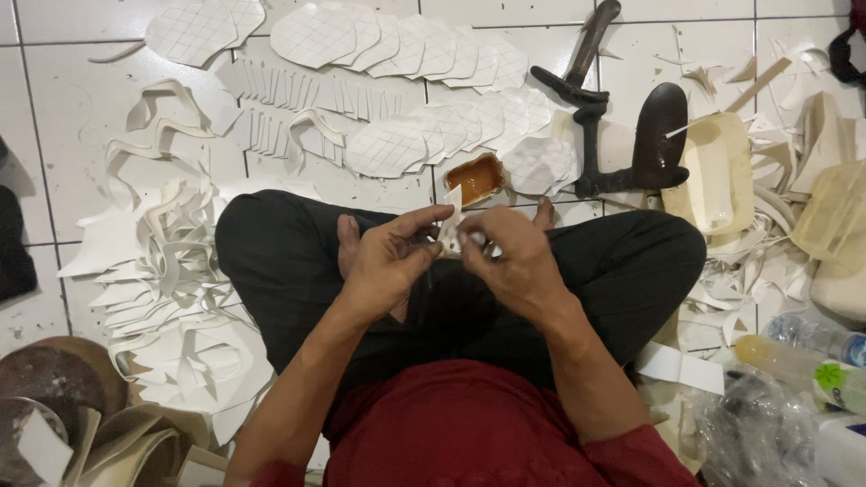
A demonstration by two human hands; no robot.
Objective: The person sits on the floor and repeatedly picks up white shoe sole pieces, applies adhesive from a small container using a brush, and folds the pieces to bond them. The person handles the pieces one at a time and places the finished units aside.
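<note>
Left hand [390, 257] and right hand [510, 261] both pinch a small white piece [451, 203] above the lap; fingers closed on it. Steady grip advisable; glue dish [474, 178] lies on the floor just ahead.

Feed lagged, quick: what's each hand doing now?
Left hand: fingers pinched on the small white cut piece.
Right hand: closed on the same piece.

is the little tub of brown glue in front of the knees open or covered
Open: the small tub has no lid, and its glossy amber-brown contents show from above. It sits upright on the tiled floor.
</note>
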